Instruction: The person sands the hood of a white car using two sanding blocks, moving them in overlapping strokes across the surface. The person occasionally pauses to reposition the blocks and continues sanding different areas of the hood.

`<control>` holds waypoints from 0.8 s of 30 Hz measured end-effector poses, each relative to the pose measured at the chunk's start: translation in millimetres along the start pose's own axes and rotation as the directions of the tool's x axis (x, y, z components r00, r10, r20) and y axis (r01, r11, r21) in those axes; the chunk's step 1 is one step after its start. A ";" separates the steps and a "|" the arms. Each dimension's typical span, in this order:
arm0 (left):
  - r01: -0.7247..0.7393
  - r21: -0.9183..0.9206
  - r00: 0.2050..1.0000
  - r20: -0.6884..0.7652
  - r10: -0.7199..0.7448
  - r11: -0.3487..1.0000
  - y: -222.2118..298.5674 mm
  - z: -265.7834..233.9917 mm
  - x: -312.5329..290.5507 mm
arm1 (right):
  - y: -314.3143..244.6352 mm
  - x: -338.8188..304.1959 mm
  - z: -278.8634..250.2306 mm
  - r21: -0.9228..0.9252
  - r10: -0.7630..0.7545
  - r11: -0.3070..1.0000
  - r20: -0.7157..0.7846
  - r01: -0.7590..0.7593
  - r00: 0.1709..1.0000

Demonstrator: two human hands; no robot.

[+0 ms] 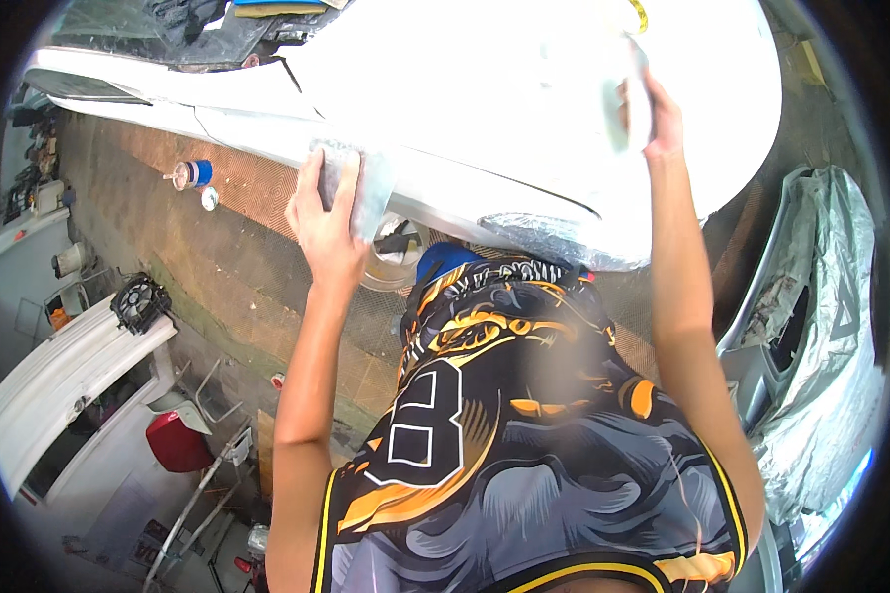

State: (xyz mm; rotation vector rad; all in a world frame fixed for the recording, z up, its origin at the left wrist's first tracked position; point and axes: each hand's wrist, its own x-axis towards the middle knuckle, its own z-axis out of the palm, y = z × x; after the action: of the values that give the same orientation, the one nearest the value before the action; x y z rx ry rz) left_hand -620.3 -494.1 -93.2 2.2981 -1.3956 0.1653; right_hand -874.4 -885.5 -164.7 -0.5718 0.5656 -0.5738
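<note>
My left hand (pixel 328 232) grips a flat, pale grey plate (pixel 374 193), its fingers spread over the near face. The plate is held above the side edge of a white car body (pixel 445 109), and I cannot tell whether it touches. In my right hand (pixel 666 124) is a thin, pale greenish-white flat piece (pixel 618 107), smeared by motion. It is over the bright front panel of the car, farther away and to the right. Glare washes out the panel's surface there. A yellow ring-shaped thing (pixel 638 15) shows just beyond my right hand.
A headlight (pixel 539 232) under clear film and a wheel (pixel 396 255) are near my body. On the floor at left stand a blue-banded can (pixel 193 175) and a small round lid (pixel 210 199). Silver-wrapped car parts (pixel 821 296) stand right; a fan (pixel 140 302) rests on white panels left.
</note>
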 end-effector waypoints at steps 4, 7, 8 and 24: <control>-0.187 -0.485 0.982 -0.069 0.176 0.854 68.1 -26.2 19.4 | 71.7 -64.9 122.6 -0.010 0.160 0.987 -0.105 -0.162 0.981; -0.331 -0.485 0.927 -0.006 0.376 0.809 104.9 -23.6 24.2 | 100.8 -82.5 146.4 0.162 0.317 0.936 -0.012 -0.311 0.948; -0.349 -0.397 0.915 0.051 0.400 0.849 110.7 -21.8 23.3 | 102.4 -83.4 142.2 0.212 0.367 0.910 -0.007 -0.357 0.930; -0.250 0.329 0.944 0.293 0.153 0.911 33.2 6.6 91.6 | 15.8 -33.6 -24.1 -0.036 -0.074 0.997 0.001 0.074 0.997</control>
State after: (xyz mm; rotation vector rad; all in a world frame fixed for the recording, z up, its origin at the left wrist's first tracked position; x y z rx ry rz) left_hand -605.7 -584.5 -59.1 2.5362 -1.8789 0.2035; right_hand -907.8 -861.2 -180.6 -0.6286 0.5575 -0.6347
